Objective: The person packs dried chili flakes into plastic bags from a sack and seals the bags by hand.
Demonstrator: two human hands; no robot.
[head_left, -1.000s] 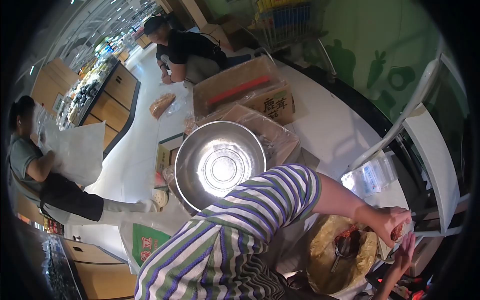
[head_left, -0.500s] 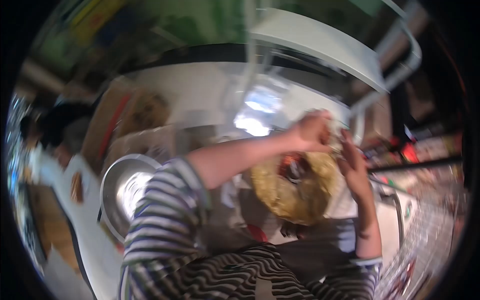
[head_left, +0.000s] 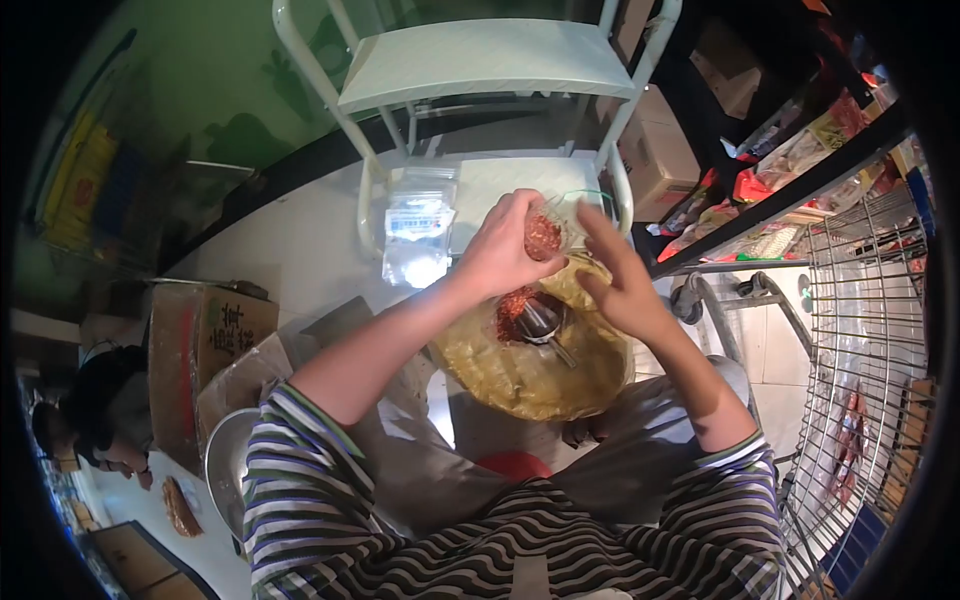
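My left hand is wrapped round a clear plastic bag with red flakes in it, a thin green line along its open top. My right hand is just right of the bag, fingers stretched and apart, holding nothing. Below both hands, between my knees, sits a round yellow plastic-lined container. In it lie more red flakes and a metal scoop, its handle pointing toward me. The far rim of the container is partly hidden by my hands.
Flat clear bags lie on the lower step of a white step stool. A metal bowl and cardboard boxes stand to my left. On the right are a wire cart and shelves of packaged goods.
My view has swung to the right and sharpened from blur. The bag stays in my left hand, and my right hand remains beside it with fingers apart.
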